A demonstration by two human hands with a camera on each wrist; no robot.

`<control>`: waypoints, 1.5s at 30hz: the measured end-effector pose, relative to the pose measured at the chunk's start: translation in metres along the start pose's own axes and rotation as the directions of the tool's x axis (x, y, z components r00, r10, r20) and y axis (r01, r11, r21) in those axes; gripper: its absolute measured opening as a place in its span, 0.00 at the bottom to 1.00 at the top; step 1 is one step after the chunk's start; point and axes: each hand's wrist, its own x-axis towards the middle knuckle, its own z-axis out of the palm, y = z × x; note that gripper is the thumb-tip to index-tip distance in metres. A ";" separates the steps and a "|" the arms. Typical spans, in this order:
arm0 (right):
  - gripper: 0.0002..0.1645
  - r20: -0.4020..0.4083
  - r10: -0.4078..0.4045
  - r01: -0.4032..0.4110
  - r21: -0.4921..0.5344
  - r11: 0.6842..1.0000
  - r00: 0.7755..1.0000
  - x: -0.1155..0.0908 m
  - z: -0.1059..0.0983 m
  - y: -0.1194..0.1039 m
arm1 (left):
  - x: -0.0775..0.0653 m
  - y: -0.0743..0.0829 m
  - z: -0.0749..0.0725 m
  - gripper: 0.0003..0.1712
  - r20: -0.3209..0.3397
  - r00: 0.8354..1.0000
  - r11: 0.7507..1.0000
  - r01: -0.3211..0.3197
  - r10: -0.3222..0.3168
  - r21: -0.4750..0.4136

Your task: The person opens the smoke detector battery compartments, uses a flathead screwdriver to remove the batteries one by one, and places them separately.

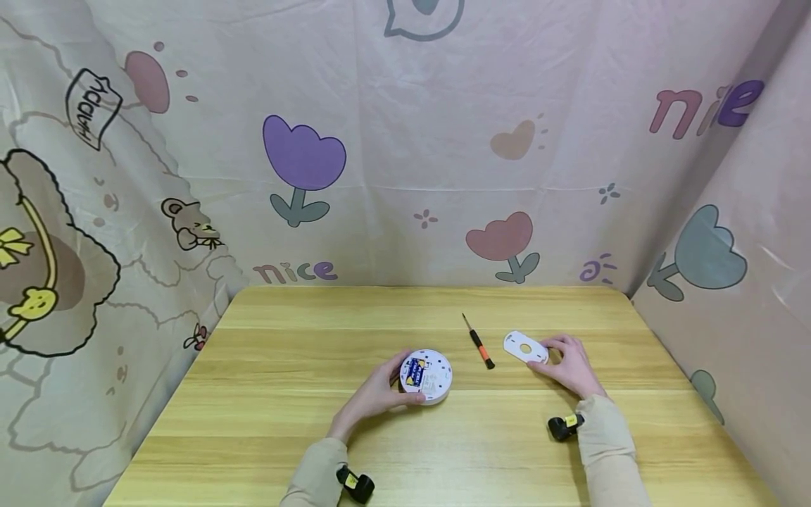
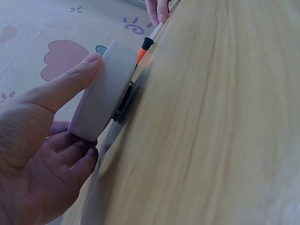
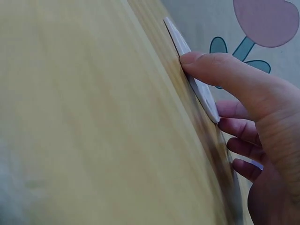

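Note:
On the left, my left hand [image 1: 383,387] grips a round white smoke detector [image 1: 437,384] by its rim, thumb at the near side and fingers around the far left. A blue and yellow battery [image 1: 415,372] shows in its upturned face. In the left wrist view the detector [image 2: 105,89] appears edge-on just over the table, a dark part jutting from one side. My right hand [image 1: 573,366] pinches the right end of a flat white mounting plate [image 1: 516,343] with a round central hole. The plate [image 3: 202,91] looks thin and slightly tilted in the right wrist view.
A small screwdriver [image 1: 481,350] with a black and orange handle lies between the two hands, its tip pointing to the back. The wooden table [image 1: 285,352] ends at a printed curtain [image 1: 405,155] behind and at both sides.

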 end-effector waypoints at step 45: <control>0.19 0.102 0.053 -0.043 -0.098 0.994 0.993 0.019 0.056 -0.119 | 0.000 0.000 0.002 0.59 0.010 1.000 0.999 -0.006 0.006 -0.039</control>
